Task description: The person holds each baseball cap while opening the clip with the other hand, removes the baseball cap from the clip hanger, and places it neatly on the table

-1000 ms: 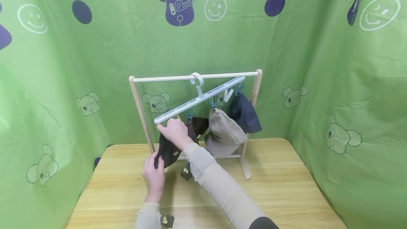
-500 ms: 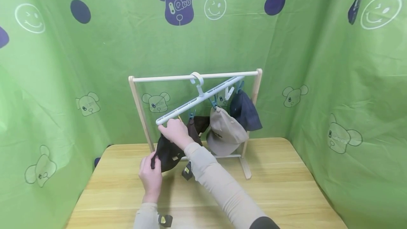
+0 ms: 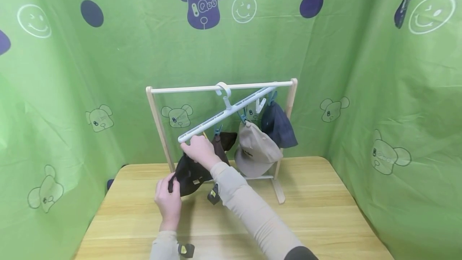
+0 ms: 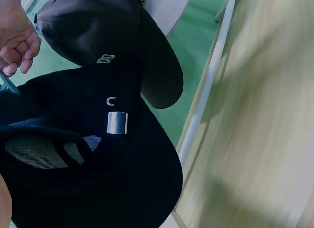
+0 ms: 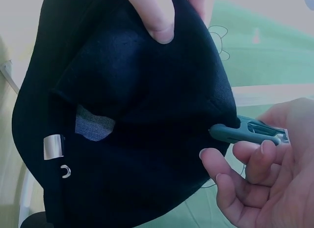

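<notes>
Against the tilted light-blue hanger's (image 3: pixel 209 123) low left end is my right hand (image 3: pixel 200 151), pinching a teal clip (image 5: pixel 250 132) whose jaws sit on the edge of a black cap (image 5: pixel 147 154). The cap bears a metal buckle (image 4: pixel 117 123). My left hand (image 3: pixel 169 202) pinches the cap's far-left edge between thumb and fingers. Behind it hangs a dark brown cap (image 4: pixel 93 29) from a blue clip (image 3: pixel 217 131). Farther right hang a beige cap (image 3: pixel 254 149) and a navy cap (image 3: pixel 278 125), each clipped on.
A wooden rack (image 3: pixel 159 127) carries the hanger by its hook on the top bar. An unused white clip (image 3: pixel 260 105) hangs between the beige and navy caps. The rack stands on a wooden table (image 3: pixel 306 212), with green printed curtains (image 3: pixel 252 51) around three sides.
My left hand has moved slightly left and down, drawing the black cap's edge with it. The hanger's left end has shifted a little right and down, with my right hand beside it.
</notes>
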Demonstrator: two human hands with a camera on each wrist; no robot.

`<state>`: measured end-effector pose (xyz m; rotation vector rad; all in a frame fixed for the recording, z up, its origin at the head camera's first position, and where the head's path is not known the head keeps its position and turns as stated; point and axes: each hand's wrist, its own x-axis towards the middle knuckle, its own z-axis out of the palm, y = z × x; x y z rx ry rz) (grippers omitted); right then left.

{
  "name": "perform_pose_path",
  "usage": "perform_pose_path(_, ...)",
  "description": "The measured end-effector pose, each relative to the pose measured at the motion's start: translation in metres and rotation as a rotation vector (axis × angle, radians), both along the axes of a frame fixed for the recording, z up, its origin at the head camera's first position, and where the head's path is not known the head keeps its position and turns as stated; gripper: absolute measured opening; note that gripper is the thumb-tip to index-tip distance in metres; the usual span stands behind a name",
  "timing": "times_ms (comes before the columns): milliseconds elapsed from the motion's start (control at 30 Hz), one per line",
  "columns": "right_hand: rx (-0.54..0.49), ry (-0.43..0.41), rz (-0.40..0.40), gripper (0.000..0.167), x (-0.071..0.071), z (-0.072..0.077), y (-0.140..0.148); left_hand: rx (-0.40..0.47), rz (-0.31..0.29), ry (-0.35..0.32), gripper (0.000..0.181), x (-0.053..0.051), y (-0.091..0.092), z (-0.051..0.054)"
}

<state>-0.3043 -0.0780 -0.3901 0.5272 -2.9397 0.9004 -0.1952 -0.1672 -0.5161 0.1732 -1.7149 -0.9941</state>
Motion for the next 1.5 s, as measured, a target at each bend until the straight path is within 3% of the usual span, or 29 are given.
perform_pose_path(367,0.0,-0.011,0.015,0.041,0.002,0.002,0.004,0.016,-0.005,-0.027,0.019,0.007,0.001,0.003)
perform_pose_path(700,-0.014,-0.015,0.015,0.039,0.004,0.004,0.005,-0.016,0.018,0.041,0.021,0.007,0.001,0.0)
perform_pose_path(1500,-0.031,-0.032,0.021,0.04,0.007,0.003,0.007,-0.034,0.042,0.061,0.018,0.013,-0.003,-0.004)
